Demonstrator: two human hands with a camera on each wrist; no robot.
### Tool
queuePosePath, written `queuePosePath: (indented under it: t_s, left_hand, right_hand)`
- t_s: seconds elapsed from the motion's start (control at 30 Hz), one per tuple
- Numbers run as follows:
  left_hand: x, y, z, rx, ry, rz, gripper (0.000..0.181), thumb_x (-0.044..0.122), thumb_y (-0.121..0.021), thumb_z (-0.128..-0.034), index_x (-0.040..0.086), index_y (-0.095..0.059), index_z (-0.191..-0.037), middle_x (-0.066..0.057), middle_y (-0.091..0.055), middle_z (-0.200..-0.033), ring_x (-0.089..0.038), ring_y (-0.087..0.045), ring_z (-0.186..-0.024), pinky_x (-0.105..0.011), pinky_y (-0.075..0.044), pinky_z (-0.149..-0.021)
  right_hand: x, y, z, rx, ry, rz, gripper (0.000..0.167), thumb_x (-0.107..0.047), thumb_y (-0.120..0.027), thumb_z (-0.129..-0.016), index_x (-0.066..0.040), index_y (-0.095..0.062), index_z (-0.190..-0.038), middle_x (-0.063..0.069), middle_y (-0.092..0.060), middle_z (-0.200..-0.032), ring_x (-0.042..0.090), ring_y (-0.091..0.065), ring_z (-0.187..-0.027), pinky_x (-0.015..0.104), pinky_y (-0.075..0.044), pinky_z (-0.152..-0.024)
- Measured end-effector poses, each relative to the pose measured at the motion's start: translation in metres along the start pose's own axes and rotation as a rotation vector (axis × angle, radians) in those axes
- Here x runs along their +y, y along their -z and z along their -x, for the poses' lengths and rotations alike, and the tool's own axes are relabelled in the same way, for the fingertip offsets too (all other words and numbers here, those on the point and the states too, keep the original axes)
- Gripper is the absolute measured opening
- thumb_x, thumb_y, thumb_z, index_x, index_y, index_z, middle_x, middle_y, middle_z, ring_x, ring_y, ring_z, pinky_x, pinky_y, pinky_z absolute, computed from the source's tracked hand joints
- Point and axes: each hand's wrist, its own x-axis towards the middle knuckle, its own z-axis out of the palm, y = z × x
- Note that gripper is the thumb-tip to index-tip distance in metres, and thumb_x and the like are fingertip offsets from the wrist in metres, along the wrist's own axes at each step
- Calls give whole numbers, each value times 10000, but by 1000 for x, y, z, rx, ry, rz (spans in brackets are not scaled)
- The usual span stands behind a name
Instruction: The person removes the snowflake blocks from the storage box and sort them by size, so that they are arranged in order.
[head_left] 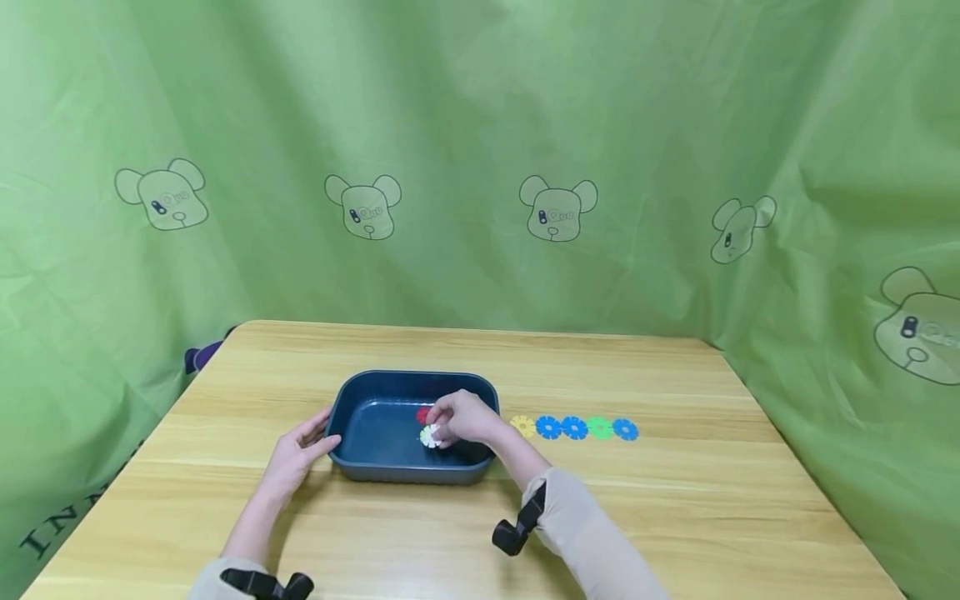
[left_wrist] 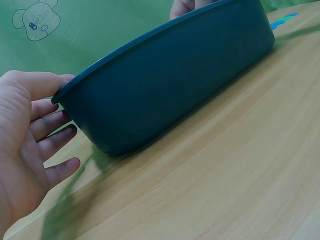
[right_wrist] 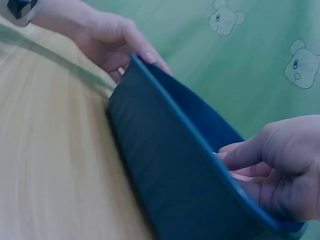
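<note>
A dark blue rectangular basin stands on the wooden table. At its left end, my left hand holds the rim, thumb over the edge and fingers against the outer wall, as the left wrist view shows. My right hand reaches inside over the right part of the basin and pinches a white snowflake disc. Just behind that disc lies a red snowflake disc, partly covered by the right hand. The basin wall hides most of the right fingertips in the right wrist view.
To the right of the basin, a row of notched discs lies on the table: a yellow disc, several blue ones and a green disc. Green curtain hangs around the back and sides.
</note>
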Motion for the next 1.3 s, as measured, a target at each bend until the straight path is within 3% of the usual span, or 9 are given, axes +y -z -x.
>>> queuePosePath:
  t_s: [0.4,0.63,0.93,1.3]
  left_hand:
    - [2,0,1,0,12,-13,546,96,-600,-899,-9,-388,-1391,-233,-421,-1374,-319,-401,-1259,-95,-366,-849]
    - [2,-1,1,3,11,-15,538,88,-603,-894,-23,-399,-1379,-241,-429,-1364,-324,-408,-1252,-95,-367,-845]
    - [2,1,1,5,9,-12,537,87,-598,-896,-26,-394,-1381,-240,-423,-1369,-321,-400,-1259,-89,-365,-845]
    - [1,0,2,8,-6,-16,533,76,-599,-892,-42,-399,-1372,-248,-437,-1353,-333,-415,-1241,-88,-374,-838]
  right_hand:
    - [-7,26,21,1,138,-66,275,191,-576,-762,139,-606,-1030,105,-624,-813,141,-609,-666,322,-550,-668]
    - [0,51,38,75,67,-132,288,164,-588,-786,124,-598,-1071,124,-568,-828,148,-603,-667,329,-548,-687]
    - [30,92,61,165,47,-229,351,131,-596,-792,166,-520,-1132,112,-555,-849,199,-646,-687,312,-551,-634]
    - [65,138,99,280,-13,-272,423,53,-629,-808,164,-465,-1182,114,-622,-873,224,-654,-751,303,-545,-680]
